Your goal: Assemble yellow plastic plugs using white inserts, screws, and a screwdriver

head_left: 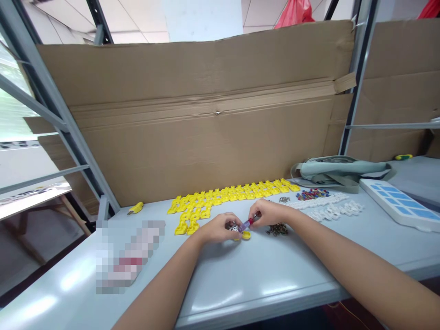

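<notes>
My left hand (222, 228) has its fingers closed round a small white-and-yellow plastic part (235, 229), mostly hidden by the fingers. In my right hand (267, 212) is a screwdriver with a red and clear-purple handle (246, 224), pinched and slanted down towards that part. Its tip is too small to make out. A round yellow piece (246, 235) shows just below the handle; I cannot tell whether it belongs to the held part. Beside my right wrist lies a pile of small dark screws (277, 229). Rows of yellow plastic pieces (220, 197) stretch out behind both hands.
White plastic pieces (338, 211) and a heap of coloured bits (312, 194) lie to the right. Farther right are a grey-green bag (343, 170) and a white-and-blue case (369, 187). A yellow object (136, 208) sits at left. Cardboard (206, 151) walls the table's back.
</notes>
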`<action>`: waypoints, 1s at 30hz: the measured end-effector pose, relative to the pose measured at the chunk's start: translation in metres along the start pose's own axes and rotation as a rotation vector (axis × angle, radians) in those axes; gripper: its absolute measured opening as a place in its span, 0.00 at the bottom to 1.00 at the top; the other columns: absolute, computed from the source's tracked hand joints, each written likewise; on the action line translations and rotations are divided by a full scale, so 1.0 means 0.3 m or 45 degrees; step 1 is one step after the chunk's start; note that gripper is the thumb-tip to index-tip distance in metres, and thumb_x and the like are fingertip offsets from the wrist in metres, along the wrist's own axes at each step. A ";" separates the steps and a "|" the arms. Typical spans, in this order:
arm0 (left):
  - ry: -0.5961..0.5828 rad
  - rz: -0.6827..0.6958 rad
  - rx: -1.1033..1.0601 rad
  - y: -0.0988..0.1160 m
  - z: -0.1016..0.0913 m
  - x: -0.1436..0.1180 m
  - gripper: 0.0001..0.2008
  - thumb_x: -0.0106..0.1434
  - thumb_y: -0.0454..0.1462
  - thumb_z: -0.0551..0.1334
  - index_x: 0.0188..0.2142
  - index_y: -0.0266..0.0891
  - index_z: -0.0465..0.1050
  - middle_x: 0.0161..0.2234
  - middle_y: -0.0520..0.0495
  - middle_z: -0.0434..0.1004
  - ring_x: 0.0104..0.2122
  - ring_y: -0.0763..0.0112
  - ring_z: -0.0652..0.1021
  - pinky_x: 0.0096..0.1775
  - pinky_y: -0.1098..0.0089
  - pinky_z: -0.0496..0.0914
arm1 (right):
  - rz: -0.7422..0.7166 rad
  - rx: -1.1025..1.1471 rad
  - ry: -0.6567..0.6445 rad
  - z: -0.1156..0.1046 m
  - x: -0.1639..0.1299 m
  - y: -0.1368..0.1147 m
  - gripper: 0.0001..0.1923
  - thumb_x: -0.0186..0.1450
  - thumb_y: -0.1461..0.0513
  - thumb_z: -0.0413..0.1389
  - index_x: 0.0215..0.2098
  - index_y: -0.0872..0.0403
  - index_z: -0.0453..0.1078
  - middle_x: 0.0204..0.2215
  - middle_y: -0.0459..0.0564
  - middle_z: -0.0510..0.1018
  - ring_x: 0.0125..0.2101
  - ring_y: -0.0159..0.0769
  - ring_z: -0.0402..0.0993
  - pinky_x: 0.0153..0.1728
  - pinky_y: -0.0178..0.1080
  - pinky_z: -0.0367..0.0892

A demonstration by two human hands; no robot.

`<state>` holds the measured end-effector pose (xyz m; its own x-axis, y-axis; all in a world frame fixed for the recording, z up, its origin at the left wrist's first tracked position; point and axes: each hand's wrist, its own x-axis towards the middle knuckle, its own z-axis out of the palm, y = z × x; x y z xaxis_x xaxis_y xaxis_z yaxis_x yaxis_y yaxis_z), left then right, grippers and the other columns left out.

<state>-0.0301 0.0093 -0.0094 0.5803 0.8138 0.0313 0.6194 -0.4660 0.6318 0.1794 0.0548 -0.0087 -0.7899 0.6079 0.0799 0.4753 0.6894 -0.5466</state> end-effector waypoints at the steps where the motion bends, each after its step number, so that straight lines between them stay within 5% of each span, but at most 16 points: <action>1: -0.015 0.002 -0.004 0.004 -0.002 -0.002 0.12 0.51 0.40 0.63 0.36 0.39 0.74 0.34 0.48 0.72 0.33 0.70 0.71 0.34 0.72 0.63 | -0.010 -0.032 -0.010 0.000 0.002 -0.002 0.09 0.51 0.65 0.55 0.28 0.58 0.76 0.22 0.45 0.74 0.22 0.26 0.63 0.24 0.29 0.57; 5: -0.052 0.001 -0.016 0.013 -0.005 -0.007 0.15 0.51 0.44 0.63 0.38 0.41 0.73 0.37 0.48 0.71 0.34 0.69 0.70 0.35 0.71 0.62 | 0.001 -0.208 0.049 -0.028 0.001 0.004 0.10 0.53 0.65 0.54 0.31 0.56 0.76 0.30 0.48 0.79 0.29 0.32 0.71 0.31 0.30 0.62; 9: -0.092 0.011 -0.002 0.002 -0.012 -0.008 0.17 0.50 0.41 0.64 0.40 0.42 0.72 0.38 0.48 0.70 0.34 0.70 0.69 0.35 0.71 0.63 | 0.327 -0.395 0.403 -0.094 -0.018 0.060 0.11 0.56 0.63 0.53 0.34 0.55 0.76 0.35 0.51 0.79 0.36 0.37 0.73 0.36 0.32 0.63; 15: -0.141 0.067 0.029 -0.011 -0.008 -0.006 0.23 0.44 0.28 0.59 0.42 0.42 0.70 0.41 0.49 0.67 0.32 0.73 0.68 0.32 0.74 0.63 | 0.541 -0.439 0.497 -0.131 -0.040 0.167 0.09 0.54 0.63 0.55 0.30 0.57 0.76 0.28 0.53 0.80 0.29 0.38 0.73 0.29 0.34 0.61; 20: -0.042 0.070 0.136 0.008 0.010 -0.004 0.19 0.46 0.31 0.58 0.41 0.42 0.71 0.37 0.49 0.68 0.32 0.72 0.68 0.33 0.73 0.64 | 0.551 -0.385 0.536 -0.117 -0.038 0.179 0.07 0.53 0.62 0.57 0.28 0.56 0.76 0.28 0.51 0.79 0.29 0.37 0.73 0.29 0.32 0.61; 23: -0.034 0.073 0.139 0.022 0.015 -0.007 0.18 0.48 0.33 0.59 0.41 0.42 0.71 0.37 0.49 0.68 0.32 0.72 0.68 0.33 0.73 0.64 | 0.555 -0.343 0.613 -0.115 -0.029 0.155 0.12 0.56 0.59 0.55 0.36 0.55 0.74 0.32 0.51 0.79 0.31 0.36 0.72 0.30 0.33 0.62; 30: 0.036 0.031 0.132 0.024 0.024 -0.006 0.17 0.50 0.42 0.63 0.40 0.42 0.72 0.36 0.49 0.69 0.32 0.70 0.69 0.34 0.71 0.66 | 0.277 0.230 1.076 -0.069 0.015 0.047 0.18 0.62 0.55 0.47 0.45 0.56 0.67 0.30 0.50 0.74 0.26 0.34 0.69 0.28 0.36 0.63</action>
<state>-0.0229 0.0019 -0.0106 0.5815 0.8107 0.0682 0.6578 -0.5178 0.5470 0.1906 0.0754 0.0011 -0.1060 0.8548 0.5081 0.4569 0.4957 -0.7386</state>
